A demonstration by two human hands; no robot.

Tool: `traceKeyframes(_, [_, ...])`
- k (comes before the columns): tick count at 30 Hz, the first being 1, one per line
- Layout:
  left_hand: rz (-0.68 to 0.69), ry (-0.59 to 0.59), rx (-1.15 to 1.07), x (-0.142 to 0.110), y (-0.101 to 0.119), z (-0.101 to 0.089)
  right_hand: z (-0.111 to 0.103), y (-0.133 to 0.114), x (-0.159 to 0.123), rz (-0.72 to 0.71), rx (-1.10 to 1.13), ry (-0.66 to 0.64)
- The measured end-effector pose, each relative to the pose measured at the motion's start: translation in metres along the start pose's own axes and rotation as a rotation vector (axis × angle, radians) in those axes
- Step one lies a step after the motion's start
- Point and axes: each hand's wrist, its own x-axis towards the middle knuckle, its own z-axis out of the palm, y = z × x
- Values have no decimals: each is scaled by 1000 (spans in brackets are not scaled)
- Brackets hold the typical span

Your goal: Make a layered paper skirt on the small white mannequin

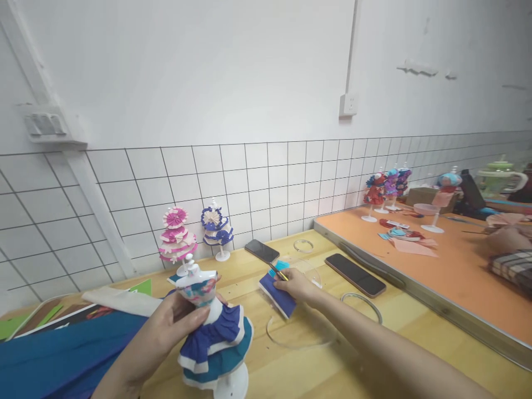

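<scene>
My left hand (172, 321) is closed around the bodice of a small white dress form (195, 271), near the front of the table. The form wears a tiered skirt (222, 343) in blue and teal ruffles with white trim, and its round white base shows below. Farther right, my right hand (297, 285) pinches a slim black and gold tool (280, 271); its exact kind is unclear. That hand is over a folded piece of dark blue fabric (280, 299), beside a bright light-blue comb-like piece (281, 266).
Two dressed mini forms, one pink (178, 235) and one blue-white (218, 230), stand by the wall. Phones (355, 274) and wire rings (303, 245) lie on the wooden table. Teal fabric (62, 354) spreads at left. On the orange table (353, 244) are more forms and another person's hand (509, 241).
</scene>
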Motion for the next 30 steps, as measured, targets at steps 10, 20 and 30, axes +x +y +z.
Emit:
traceKeyframes(10, [48,36,26,-12,11,-32,61,-21,52,68,-29,-9])
traceKeyframes(20, [128,86,-84,-17,19,-53,42,-15,50,-105,-276,140])
traceKeyframes(30, [127,194,-181,-19,27,-29,-27,30,-41,-182,-501,215])
